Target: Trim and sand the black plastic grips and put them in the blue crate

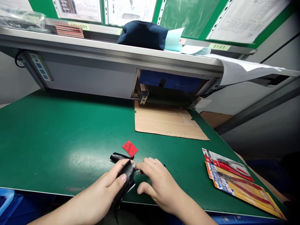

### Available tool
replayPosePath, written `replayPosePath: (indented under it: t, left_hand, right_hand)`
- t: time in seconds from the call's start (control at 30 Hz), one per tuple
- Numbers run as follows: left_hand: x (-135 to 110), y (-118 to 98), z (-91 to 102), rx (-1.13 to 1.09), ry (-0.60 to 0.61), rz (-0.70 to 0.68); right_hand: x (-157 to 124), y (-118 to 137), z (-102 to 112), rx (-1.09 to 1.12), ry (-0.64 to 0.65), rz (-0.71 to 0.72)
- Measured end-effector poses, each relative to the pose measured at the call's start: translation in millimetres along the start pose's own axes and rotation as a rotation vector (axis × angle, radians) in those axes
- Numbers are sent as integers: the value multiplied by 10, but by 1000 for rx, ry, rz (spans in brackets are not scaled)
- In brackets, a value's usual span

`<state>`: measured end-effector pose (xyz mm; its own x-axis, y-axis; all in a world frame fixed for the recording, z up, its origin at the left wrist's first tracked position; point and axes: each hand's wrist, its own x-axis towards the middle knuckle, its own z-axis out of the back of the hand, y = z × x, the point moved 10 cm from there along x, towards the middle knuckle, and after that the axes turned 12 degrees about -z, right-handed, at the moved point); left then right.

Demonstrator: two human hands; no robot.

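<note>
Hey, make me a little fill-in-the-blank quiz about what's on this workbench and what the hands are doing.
1. The black part is held in the ____ hand.
2. The small square lying on the green table is coloured ____.
3. The flat brown sheet on the table is made of ____.
4. The dark blue pouch rests on the ____ above the table.

Missing words: left; red; cardboard; shelf.

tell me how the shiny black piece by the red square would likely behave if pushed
The shiny black piece would probably slide easily, since bright highlights suggest a smooth surface. Its long, rounded shape may let it rock or swivel. It is probably light, looking small and slim near the left hand.
</note>
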<state>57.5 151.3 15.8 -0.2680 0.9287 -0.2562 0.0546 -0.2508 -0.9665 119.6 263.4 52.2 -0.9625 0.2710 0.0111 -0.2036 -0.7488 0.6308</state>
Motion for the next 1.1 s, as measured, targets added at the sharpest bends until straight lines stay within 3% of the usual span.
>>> replayPosePath:
  t: [0.13, 0.3, 0.57, 0.87, 1.03, 1.1]
  left_hand:
    - [11, 45, -56, -156, -38, 38]
    - [29, 16, -61, -127, -46, 4]
    - [85, 76, 5, -220, -164, 8]
    - [120, 57, -11, -157, -179, -22]
    - [108, 61, -9, -86, -184, -28]
    - [110, 64, -20, -72, -170, -36]
  right_hand:
    - [-4, 52, -26, -323, -138, 24]
    - [-16, 70, 15, -429, -232, 22]
    - [-3, 16, -102, -462, -247, 37]
    - [22, 40, -141, -458, -315, 122]
    - [57, -41, -231, -440, -273, 110]
    - [78, -71, -286, -367, -196, 121]
